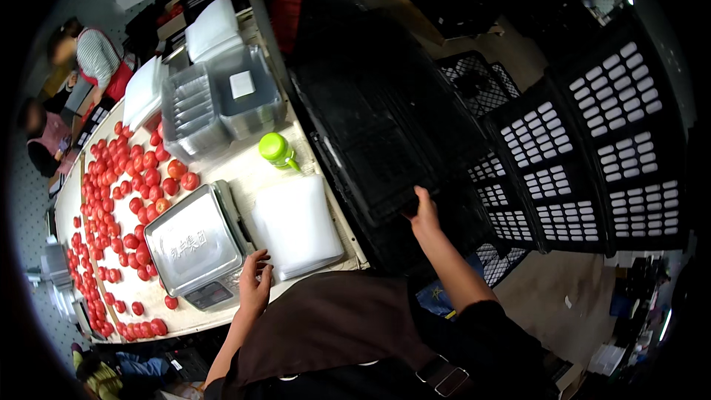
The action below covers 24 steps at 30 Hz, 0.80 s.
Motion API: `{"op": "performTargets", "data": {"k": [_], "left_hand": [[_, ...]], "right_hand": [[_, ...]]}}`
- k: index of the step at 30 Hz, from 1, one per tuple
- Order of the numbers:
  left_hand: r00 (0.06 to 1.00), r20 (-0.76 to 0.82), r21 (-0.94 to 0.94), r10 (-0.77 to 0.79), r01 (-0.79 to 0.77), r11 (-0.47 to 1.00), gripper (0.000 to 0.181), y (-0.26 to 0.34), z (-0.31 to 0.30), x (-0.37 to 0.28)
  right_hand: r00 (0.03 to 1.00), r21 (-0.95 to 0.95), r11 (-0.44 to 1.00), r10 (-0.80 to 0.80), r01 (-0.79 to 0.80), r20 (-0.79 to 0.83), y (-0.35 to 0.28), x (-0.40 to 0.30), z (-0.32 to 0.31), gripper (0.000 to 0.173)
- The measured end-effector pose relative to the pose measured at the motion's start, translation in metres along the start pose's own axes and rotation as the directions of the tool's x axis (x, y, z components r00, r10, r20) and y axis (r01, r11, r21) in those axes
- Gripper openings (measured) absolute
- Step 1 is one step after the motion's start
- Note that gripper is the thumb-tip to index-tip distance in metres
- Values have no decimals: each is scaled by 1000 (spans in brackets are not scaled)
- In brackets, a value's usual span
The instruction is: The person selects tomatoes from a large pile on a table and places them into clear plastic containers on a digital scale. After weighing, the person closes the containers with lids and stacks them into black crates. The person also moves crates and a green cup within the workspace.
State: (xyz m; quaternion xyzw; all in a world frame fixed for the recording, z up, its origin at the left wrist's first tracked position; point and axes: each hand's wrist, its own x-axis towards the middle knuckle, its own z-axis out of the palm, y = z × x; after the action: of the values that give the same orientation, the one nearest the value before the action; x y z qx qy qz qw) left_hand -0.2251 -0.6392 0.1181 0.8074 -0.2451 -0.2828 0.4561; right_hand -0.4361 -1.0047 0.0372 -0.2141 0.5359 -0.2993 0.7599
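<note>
My right hand (425,215) grips the near edge of a dark plastic crate (383,144), thumb on top; its fingers are partly hidden under the rim. My left hand (256,284) holds nothing, with its fingers loosely bent and a little apart. It hovers between a digital weighing scale and a stack of clear plastic sheets or bags (297,222); contact is hard to tell. The scale's metal pan (194,239) is bare and bears writing. Many red tomatoes (147,178) lie loose on the pale table beyond the scale.
Clear plastic containers (197,105) and a green-lidded bottle (274,147) stand on the table. White sheets (145,89) are stacked farther off. Tall black slotted crates (555,166) rise at right. Two people (103,58) work across the table; another person (103,378) is at lower left.
</note>
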Motion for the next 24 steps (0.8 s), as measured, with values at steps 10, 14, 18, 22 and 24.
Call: {"op": "performTargets", "data": {"k": [10, 14, 18, 22, 24], "left_hand": [[991, 105, 68, 84, -91, 993, 34, 3, 18, 1], [987, 158, 106, 16, -33, 994, 35, 19, 27, 0], [972, 211, 98, 102, -125, 987, 34, 17, 43, 1], [944, 265, 134, 196, -237, 962, 32, 26, 57, 0], [925, 321, 191, 203, -273, 943, 30, 45, 62, 1]], "right_hand": [[998, -311, 950, -13, 29, 55, 14, -95, -174, 49], [942, -927, 309, 318, -211, -108, -42, -123, -225, 48], [961, -906, 321, -61, 275, 270, -87, -97, -193, 43], [770, -820, 18, -357, 572, 529, -77, -23, -88, 30], [797, -855, -285, -320, 434, 511, -63, 3, -56, 58]]}}
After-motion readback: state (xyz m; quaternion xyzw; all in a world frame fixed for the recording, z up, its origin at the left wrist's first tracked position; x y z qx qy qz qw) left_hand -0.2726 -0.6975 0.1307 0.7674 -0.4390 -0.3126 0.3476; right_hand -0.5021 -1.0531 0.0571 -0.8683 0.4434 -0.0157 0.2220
